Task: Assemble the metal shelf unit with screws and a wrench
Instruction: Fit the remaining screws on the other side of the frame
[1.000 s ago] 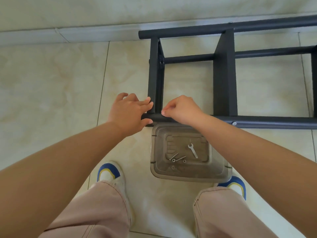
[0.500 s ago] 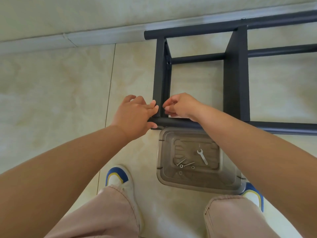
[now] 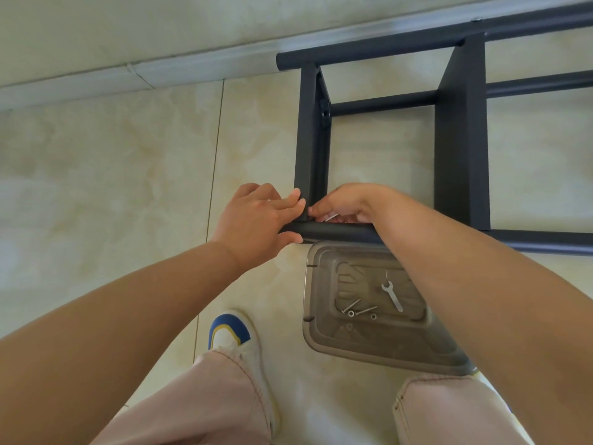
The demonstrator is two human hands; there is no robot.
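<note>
head view: one dark shelf frame lying on the floor
left hand: grips the frame's near tube end
right hand: fingers curled at the corner joint, contents unclear
tray: one wrench, two screws, two nuts
room: bare tiles left of frame

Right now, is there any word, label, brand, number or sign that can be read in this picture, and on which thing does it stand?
None can be read.
Metal shelf frame: plain dark, no label visible.
Wrench: any stamping is too small to tell.
Clear plastic tray: only moulded ridges, no legible text.
Shoe: blue and yellow trim, no readable brand.
</note>
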